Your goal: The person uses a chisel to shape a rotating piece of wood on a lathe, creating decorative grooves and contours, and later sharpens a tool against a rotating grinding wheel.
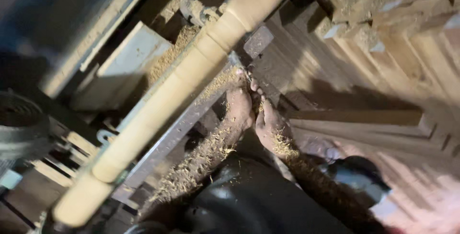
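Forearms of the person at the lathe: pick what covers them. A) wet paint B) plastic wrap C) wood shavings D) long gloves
C, pale wood shavings cling along both forearms, from the left hand and right hand back toward the elbows, beside the long turned wooden piece.

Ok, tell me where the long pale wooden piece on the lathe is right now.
In the head view the long pale wooden piece runs diagonally from lower left to upper right, just left of both hands, which sit at the metal rest alongside it.
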